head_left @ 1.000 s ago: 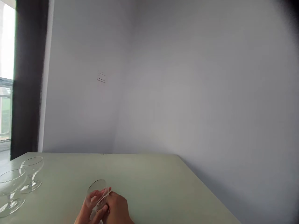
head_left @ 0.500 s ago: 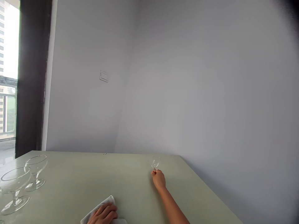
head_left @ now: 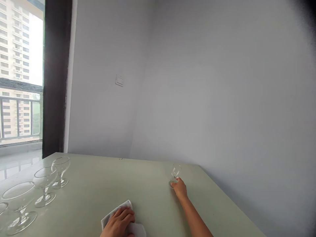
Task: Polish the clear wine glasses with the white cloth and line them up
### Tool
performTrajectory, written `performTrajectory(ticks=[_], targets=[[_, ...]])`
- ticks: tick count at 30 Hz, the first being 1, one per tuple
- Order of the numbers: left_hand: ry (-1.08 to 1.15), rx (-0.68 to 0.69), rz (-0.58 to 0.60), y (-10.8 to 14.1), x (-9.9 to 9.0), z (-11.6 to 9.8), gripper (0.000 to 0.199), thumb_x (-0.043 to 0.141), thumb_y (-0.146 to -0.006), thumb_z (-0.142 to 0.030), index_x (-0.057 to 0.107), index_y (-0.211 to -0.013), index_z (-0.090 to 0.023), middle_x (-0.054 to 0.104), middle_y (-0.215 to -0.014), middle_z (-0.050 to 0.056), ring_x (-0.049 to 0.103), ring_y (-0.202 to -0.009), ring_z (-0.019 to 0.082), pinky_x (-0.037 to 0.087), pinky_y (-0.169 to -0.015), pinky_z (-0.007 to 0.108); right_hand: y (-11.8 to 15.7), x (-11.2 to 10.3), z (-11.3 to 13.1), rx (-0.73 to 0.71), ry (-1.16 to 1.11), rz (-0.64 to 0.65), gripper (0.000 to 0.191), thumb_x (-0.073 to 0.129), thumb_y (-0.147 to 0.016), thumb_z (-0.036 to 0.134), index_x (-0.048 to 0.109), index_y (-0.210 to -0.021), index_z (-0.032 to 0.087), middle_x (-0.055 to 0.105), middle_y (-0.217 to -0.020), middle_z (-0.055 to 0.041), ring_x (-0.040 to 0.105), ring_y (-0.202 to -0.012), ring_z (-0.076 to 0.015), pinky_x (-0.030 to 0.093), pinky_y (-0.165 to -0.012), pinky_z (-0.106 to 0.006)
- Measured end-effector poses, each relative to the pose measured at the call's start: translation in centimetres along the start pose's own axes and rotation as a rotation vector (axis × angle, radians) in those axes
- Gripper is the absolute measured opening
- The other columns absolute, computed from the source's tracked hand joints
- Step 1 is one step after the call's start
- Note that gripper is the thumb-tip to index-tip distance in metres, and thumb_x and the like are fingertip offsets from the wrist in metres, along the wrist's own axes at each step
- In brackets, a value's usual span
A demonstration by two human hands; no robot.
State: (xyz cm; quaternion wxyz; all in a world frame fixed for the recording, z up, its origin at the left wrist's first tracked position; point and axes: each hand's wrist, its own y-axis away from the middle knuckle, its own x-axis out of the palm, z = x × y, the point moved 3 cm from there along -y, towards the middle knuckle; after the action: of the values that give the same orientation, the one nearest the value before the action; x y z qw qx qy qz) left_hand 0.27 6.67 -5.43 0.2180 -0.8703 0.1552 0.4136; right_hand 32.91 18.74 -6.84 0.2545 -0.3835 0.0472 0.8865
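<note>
My right hand [head_left: 180, 189] reaches far across the table, its thumb and fingers closed at the lower stem of a clear stemmed glass [head_left: 176, 171]. That glass stands upright with its foot on the tabletop, partly covered by my fingers. Near the front edge of the view, my left hand [head_left: 118, 222] lies over a folded light grey cloth [head_left: 138, 229], its fingers curled onto it. Along the left side stand several more stemmed glasses: a far one [head_left: 61, 171], a middle one [head_left: 45, 186] and a nearer one [head_left: 20, 205]. Another is cut off by the left frame edge.
The pale green tabletop [head_left: 98, 184] meets grey walls [head_left: 197, 98] at its back. A light switch [head_left: 119, 80] is on the wall. At the left, a dark door frame [head_left: 56, 79] borders a balcony with a railing [head_left: 17, 115].
The view has turned left, bringing more of the left-hand glasses and balcony in. The foot of the glass at my right hand now shows on the table. My left hand stays on the cloth.
</note>
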Motion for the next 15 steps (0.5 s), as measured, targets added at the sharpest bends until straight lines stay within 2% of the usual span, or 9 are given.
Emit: performTrajectory(ticks=[2,4,7,10,11,13,15], targets=[[0.067,-0.066,-0.059,0.1,-0.3,0.0,0.041,0.059,-0.055,-0.009,0.064,-0.091,-0.028,0.064,-0.114,0.001,0.052,-0.111,0.024,0.039,-0.094,0.034,1.1,-0.9,0.0,0.004,-0.031,-0.064,0.024,0.051,-0.085,0.025,0.052,-0.106,0.013,0.061,-0.085,-0.0037,0.059,-0.071,-0.0159,0.047,-0.068,-0.034],[0.149,-0.126,-0.196,0.1,-0.8,0.2,0.038,0.054,-0.059,-0.008,0.063,-0.09,-0.027,0.063,-0.114,0.001,0.054,-0.108,0.022,0.04,-0.093,0.034,2.8,-1.6,0.8,-0.028,-0.068,-0.109,0.026,0.044,-0.084,0.022,0.05,-0.107,0.011,0.06,-0.081,-0.0064,0.058,-0.068,-0.0185,0.045,-0.067,-0.035],[0.285,-0.188,-0.414,0.2,-1.8,1.0,0.022,0.051,-0.069,-0.017,0.063,-0.084,-0.027,0.064,-0.107,0.002,0.057,-0.102,0.021,0.043,-0.089,0.035,7.3,-1.0,4.3,-0.222,-0.143,-0.061,0.022,0.039,-0.081,0.023,0.056,-0.092,0.015,0.061,-0.078,-0.0072,0.058,-0.071,-0.0206,0.044,-0.07,-0.033],[0.426,-0.268,-0.607,0.3,-2.7,2.3,0.016,0.053,-0.07,-0.025,0.064,-0.082,-0.027,0.066,-0.098,0.003,0.057,-0.098,0.024,0.043,-0.087,0.039,13.7,1.9,8.8,-0.508,-0.212,0.129,0.015,0.046,-0.075,0.023,0.061,-0.073,0.021,0.062,-0.076,-0.0029,0.058,-0.074,-0.0181,0.045,-0.07,-0.025],[0.456,-0.291,-0.66,0.4,-3.0,2.8,0.016,0.054,-0.07,-0.025,0.063,-0.082,-0.026,0.066,-0.096,0.003,0.057,-0.097,0.024,0.043,-0.086,0.04,15.9,3.3,10.0,-0.612,-0.223,0.216,0.015,0.048,-0.074,0.021,0.063,-0.075,0.022,0.063,-0.079,-0.0026,0.059,-0.075,-0.0177,0.045,-0.07,-0.024],[0.48,-0.325,-0.735,0.5,-3.6,3.8,0.015,0.054,-0.069,-0.026,0.062,-0.082,-0.025,0.066,-0.093,0.004,0.058,-0.094,0.024,0.043,-0.086,0.041,20.0,6.6,11.5,-0.853,-0.173,0.402,0.033,0.054,-0.068,0.016,0.063,-0.1,0.022,0.062,-0.1,-0.0056,0.058,-0.092,-0.0199,0.044,-0.082,-0.026],[0.493,-0.361,-0.8,0.7,-4.1,4.6,0.014,0.054,-0.069,-0.027,0.061,-0.08,-0.023,0.066,-0.091,0.005,0.059,-0.091,0.024,0.044,-0.083,0.041,22.3,9.9,11.3,-0.937,-0.044,0.48,0.053,0.064,-0.059,0.018,0.059,-0.112,0.021,0.06,-0.112,-0.0091,0.057,-0.097,-0.0245,0.044,-0.085,-0.03]])
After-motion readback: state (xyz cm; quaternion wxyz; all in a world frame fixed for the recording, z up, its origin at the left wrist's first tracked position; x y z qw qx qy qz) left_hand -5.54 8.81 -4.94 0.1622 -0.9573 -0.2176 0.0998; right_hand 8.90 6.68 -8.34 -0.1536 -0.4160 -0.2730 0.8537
